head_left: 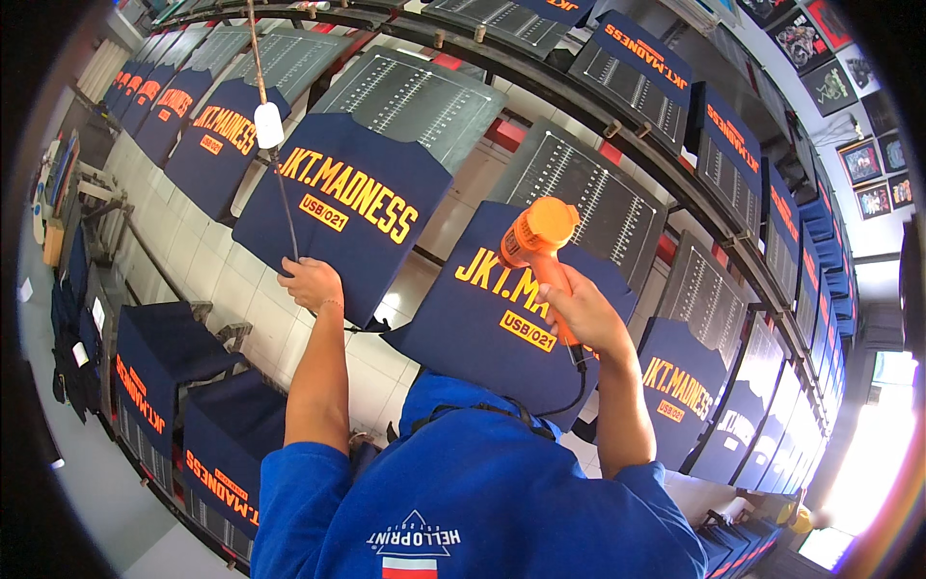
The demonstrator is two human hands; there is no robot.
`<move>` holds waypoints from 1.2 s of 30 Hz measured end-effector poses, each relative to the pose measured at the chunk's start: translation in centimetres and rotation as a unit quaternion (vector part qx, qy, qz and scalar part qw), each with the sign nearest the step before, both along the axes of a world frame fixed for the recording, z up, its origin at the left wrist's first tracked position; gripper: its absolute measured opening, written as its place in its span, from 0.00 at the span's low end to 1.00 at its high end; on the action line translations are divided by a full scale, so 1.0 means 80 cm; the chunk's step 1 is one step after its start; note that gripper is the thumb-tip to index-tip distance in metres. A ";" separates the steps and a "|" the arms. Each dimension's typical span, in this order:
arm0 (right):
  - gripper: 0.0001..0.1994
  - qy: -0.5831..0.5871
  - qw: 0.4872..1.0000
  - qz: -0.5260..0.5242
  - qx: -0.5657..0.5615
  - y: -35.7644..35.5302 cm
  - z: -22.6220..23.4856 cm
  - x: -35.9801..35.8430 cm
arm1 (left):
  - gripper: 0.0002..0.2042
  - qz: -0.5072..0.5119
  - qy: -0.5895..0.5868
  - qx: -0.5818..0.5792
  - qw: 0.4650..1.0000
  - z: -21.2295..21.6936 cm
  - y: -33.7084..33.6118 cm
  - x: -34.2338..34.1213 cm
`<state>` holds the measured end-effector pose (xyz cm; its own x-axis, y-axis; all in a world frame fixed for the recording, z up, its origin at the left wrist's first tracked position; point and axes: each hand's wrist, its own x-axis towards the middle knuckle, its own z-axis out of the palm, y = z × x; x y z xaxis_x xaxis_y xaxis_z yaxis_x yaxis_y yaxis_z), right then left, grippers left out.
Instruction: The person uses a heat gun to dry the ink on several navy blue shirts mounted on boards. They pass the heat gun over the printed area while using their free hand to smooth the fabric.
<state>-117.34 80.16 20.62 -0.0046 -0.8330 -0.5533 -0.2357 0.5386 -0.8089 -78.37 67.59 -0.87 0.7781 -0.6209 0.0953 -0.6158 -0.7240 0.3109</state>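
Room: print workshop; long curved row of tilted dark platens [415,96] runs from upper left to far right, pale tiled floor [207,261] beneath, framed pictures on the right wall [868,159].
Surface: navy shirts with orange-yellow lettering lie stretched on the platens; nearest are one ahead of the left hand [342,207] and one under the right hand [492,309].
Left hand: [311,282] raised, fingers closed around a thin dark cord [286,207] that runs up to a white plug-like piece [268,125] hanging from a line overhead.
Right hand: [577,314] fingers wrapped around the handle of an orange heat gun [538,236]; nozzle end is over the near shirt's print; its black cable [579,376] drops from the handle.
Edges: a second row of shirt-covered platens [154,372] sits lower left, near the left elbow.
Open room: a strip of tiled floor separates the two rows; bright daylight shows at far right [873,454].
Person: blue shirt [463,482], both forearms lifted.
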 end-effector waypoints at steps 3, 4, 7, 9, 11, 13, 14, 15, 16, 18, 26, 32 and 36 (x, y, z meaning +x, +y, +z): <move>0.24 -0.026 1.000 -0.003 -0.003 0.003 -0.001 -0.004 | 0.23 -0.003 -0.001 0.004 1.000 -0.002 0.001 0.001; 0.23 -0.013 1.000 -0.007 -0.002 0.006 0.000 -0.004 | 0.23 -0.003 -0.003 0.006 1.000 -0.001 0.001 0.001; 0.22 0.013 1.000 -0.014 -0.003 0.012 0.002 -0.007 | 0.23 -0.003 0.002 0.010 1.000 0.008 0.000 -0.003; 0.22 0.015 1.000 -0.015 -0.006 0.015 0.001 -0.011 | 0.23 -0.003 0.007 0.013 1.000 0.008 0.001 -0.005; 0.21 0.000 0.999 -0.033 -0.011 0.017 -0.009 -0.009 | 0.23 -0.005 0.006 0.014 1.000 0.006 0.000 -0.002; 0.20 -0.016 1.000 -0.024 -0.003 0.018 -0.009 -0.008 | 0.23 -0.001 0.013 0.008 1.000 0.005 0.000 -0.002; 0.20 -0.024 1.000 -0.006 0.008 0.018 -0.002 -0.009 | 0.23 0.002 0.017 0.006 1.000 0.005 0.001 -0.001; 0.20 -0.033 0.999 0.012 0.018 0.018 0.002 -0.009 | 0.23 0.002 0.015 0.007 1.000 0.005 0.001 0.000; 0.20 -0.031 0.999 0.011 0.020 0.021 0.003 -0.008 | 0.23 0.002 0.013 0.008 1.000 0.005 0.001 -0.001; 0.21 -0.029 0.999 0.008 0.023 0.028 0.002 -0.005 | 0.23 0.001 0.012 0.009 1.000 0.006 0.001 -0.002; 0.26 -0.034 0.998 0.032 0.049 0.042 0.011 0.010 | 0.23 -0.006 0.027 0.026 0.999 0.016 0.001 -0.006; 0.26 -0.005 0.998 0.031 0.050 0.052 0.010 0.007 | 0.23 0.000 0.053 -0.006 0.999 0.019 0.005 -0.006; 0.26 0.002 0.998 0.007 0.063 0.060 0.022 0.002 | 0.23 -0.068 0.118 -0.100 0.986 0.007 0.014 0.011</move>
